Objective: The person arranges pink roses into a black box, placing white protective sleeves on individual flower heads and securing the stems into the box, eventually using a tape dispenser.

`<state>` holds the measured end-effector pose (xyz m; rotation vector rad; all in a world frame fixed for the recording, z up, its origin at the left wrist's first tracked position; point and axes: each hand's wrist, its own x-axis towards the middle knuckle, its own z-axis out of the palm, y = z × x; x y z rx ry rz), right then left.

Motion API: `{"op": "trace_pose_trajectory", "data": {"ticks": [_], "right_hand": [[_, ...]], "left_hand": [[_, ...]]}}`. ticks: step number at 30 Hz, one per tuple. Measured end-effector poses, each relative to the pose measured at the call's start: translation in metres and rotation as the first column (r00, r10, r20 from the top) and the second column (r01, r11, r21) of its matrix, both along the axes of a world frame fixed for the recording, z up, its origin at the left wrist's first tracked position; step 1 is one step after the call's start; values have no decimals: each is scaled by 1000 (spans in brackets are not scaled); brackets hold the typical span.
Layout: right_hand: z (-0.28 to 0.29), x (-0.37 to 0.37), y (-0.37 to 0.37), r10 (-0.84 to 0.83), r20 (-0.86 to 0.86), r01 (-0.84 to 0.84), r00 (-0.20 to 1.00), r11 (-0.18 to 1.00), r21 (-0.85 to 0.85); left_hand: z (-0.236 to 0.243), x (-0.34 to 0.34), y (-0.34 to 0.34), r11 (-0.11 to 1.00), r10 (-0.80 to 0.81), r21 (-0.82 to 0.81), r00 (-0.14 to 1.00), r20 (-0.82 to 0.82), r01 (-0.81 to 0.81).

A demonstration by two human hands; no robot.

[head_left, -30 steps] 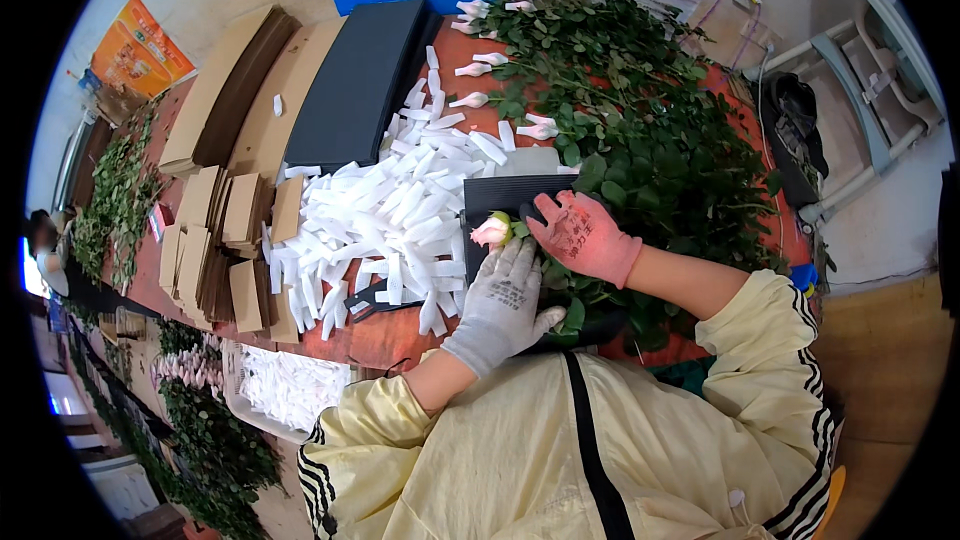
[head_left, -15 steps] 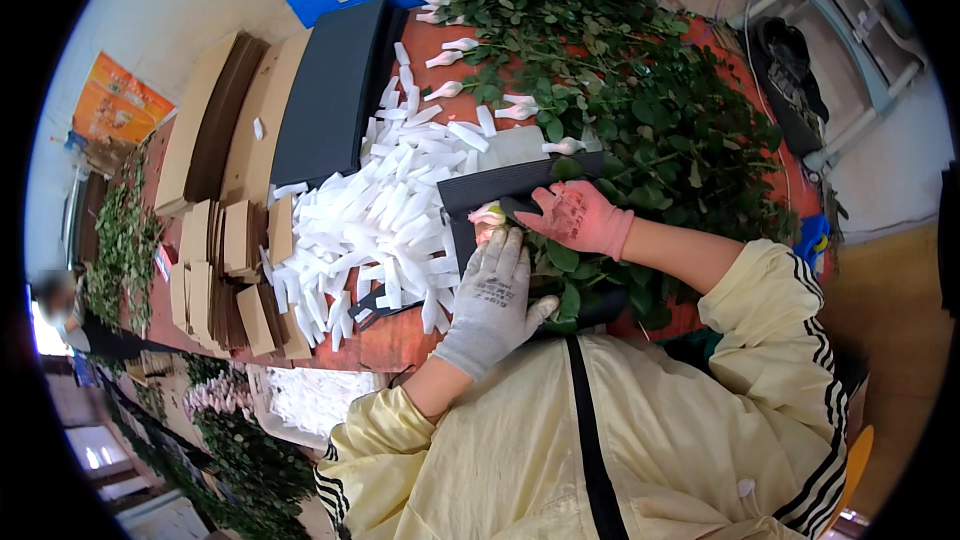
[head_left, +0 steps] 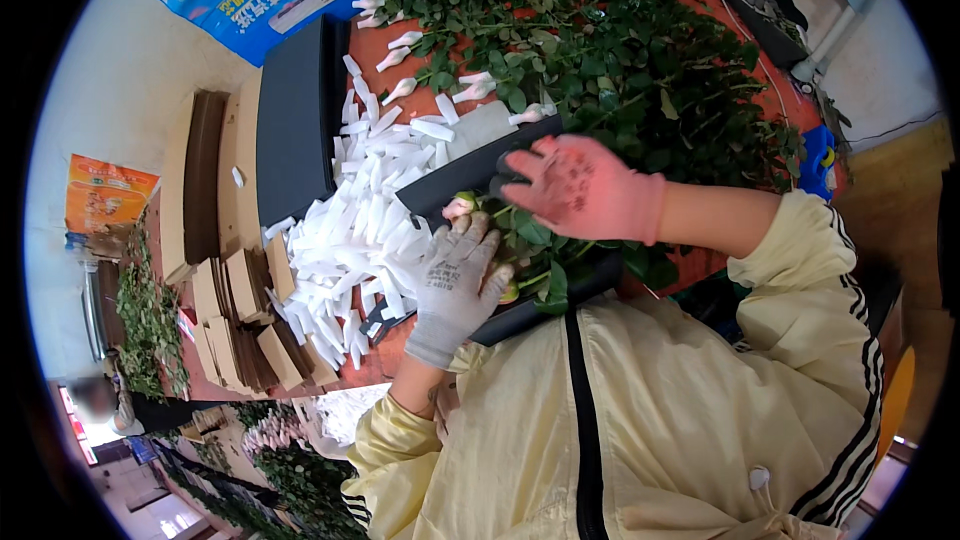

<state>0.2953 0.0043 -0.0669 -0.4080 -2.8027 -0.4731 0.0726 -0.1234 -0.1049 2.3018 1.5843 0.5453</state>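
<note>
My left hand (head_left: pixel 452 285), in a pale grey glove, lies with its fingers stretched out on cut roses in a folded black sheet (head_left: pixel 450 180). A pink rose head (head_left: pixel 460 206) shows just beyond its fingertips, and another rose head (head_left: pixel 508 290) is beside its thumb. Over the leafy stems (head_left: pixel 545 245) hovers my right hand (head_left: pixel 580 188), in a pink glove with dark fingertips. Its fingers are apart, and I see nothing held in them. What lies under the left palm is hidden.
White foam sleeves (head_left: pixel 345 240) are heaped left of the black sheet. Stacked black boards (head_left: pixel 298 120) and brown cardboard pieces (head_left: pixel 240 165) stand farther left. Sleeved rosebuds (head_left: pixel 405 40) and a large pile of leafy stems (head_left: pixel 640 60) cover the far side of the red table (head_left: pixel 375 365).
My right hand has lifted off the rose heads and moved slightly right over the stems. The left hand stays on the roses. The whole view has turned somewhat.
</note>
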Motion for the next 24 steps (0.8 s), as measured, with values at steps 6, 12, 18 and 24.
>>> {"op": "trace_pose_trajectory", "data": {"ticks": [6, 12, 18, 24], "right_hand": [[34, 37, -26, -163, 8, 159, 987, 950, -268], [19, 14, -50, 64, -2, -58, 998, 883, -465], [-8, -15, -53, 94, 370, 151, 924, 801, -580], [-17, -23, -48, 192, 190, -65, 963, 846, -529]], "left_hand": [[50, -16, 6, 998, 68, 12, 995, 77, -69], [75, -33, -13, 994, 77, -87, 976, 204, -60], [31, -23, -7, 1000, -7, 7, 986, 166, 6], [9, -27, 13, 991, -123, -16, 960, 251, 131]]}}
